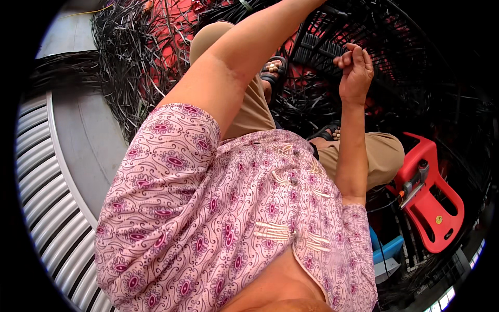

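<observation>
My right hand [356,73] is raised in front of the woven black strip work [322,49], its fingers curled in. Anything thin between its fingertips cannot be made out. My left forearm [270,26] reaches across to the top edge, where the hand passes out of view. Black flat strips run in close rows and a mesh beyond my right hand, curving away to the right. Loose black strips [125,62] lie tangled on the left over red material [171,36].
At right stands a red plastic chair-like piece [442,208] with a metal hand tool [416,182] on it, its thin cable trailing. Below are a blue object [390,248] and a dark crate [447,275]. A metal roller conveyor [47,182] runs along the left. My sandalled feet are among the strips.
</observation>
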{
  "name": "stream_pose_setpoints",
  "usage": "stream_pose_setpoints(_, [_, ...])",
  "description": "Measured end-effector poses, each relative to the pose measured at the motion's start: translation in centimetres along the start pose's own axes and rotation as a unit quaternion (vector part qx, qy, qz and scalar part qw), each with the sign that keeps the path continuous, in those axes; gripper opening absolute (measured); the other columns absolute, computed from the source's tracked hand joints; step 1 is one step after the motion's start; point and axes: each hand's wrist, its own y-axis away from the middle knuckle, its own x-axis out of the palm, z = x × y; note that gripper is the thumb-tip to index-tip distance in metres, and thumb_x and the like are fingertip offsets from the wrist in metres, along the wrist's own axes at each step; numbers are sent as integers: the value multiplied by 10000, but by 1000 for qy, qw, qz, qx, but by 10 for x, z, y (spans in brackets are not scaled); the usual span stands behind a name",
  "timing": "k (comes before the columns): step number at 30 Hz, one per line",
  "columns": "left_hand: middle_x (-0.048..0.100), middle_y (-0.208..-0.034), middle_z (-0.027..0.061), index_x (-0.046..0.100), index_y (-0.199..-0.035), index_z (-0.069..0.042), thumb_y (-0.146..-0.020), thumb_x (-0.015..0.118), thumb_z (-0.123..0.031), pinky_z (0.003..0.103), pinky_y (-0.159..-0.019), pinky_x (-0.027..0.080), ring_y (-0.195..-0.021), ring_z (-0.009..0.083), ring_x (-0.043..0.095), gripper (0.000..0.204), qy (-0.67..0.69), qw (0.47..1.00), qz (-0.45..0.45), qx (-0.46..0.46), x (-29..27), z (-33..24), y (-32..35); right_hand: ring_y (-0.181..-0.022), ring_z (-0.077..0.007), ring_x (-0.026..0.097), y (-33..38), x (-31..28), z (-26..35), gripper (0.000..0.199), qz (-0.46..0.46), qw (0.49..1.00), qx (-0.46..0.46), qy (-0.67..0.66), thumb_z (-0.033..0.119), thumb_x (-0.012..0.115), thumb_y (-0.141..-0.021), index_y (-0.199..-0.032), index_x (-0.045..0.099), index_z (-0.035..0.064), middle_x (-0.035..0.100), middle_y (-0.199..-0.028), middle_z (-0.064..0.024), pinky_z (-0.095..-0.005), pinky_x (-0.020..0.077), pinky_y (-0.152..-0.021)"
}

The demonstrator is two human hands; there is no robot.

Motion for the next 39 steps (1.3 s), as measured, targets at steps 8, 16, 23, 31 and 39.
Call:
stream_pose_setpoints(8, [733,-905,115,762,-838,-87,-842,581,-110,372,-691,574,-821,260,715,182,-382,898,206,69,28,49,-110,-461,-49,344,40,-15,-53,247,-44,969,237,47,229,521,-1008,-954,609,5,478,-626,10,-210,246,-410])
stream_pose_setpoints(16, [725,-976,146,757,-930,-83,-771,716,-134,401,-766,556,-865,269,696,172,-188,931,300,-91,13,44,-161,-470,-19,339,93,-38,-68,248,-40,930,334,146,269,567,-980,-887,634,49,440,-584,55,-188,235,-415])
stream_pose_setpoints(23, [731,-953,142,768,-938,-118,-732,765,-194,414,-721,569,-829,269,711,219,-223,933,280,25,9,53,-177,-516,-46,454,83,-67,-137,241,-204,908,350,110,299,780,-803,-816,637,105,529,-636,44,-198,316,-448])
stream_pose_setpoints(31, [731,-914,148,765,-930,-109,-731,728,-156,410,-678,561,-782,265,707,208,-165,928,302,-141,-10,39,-166,-664,-149,641,8,-106,-259,231,-284,887,354,81,195,679,-882,-1033,634,27,665,-862,-56,-250,486,-504])
stream_pose_setpoints(39, [698,-811,173,709,-827,-33,-744,659,-132,459,-603,523,-688,312,660,139,-151,931,270,-192,-49,-9,-128,-733,-197,688,-41,-130,-363,405,-296,865,405,-32,-23,602,-881,-1267,477,-17,673,-922,-133,-244,524,-520])
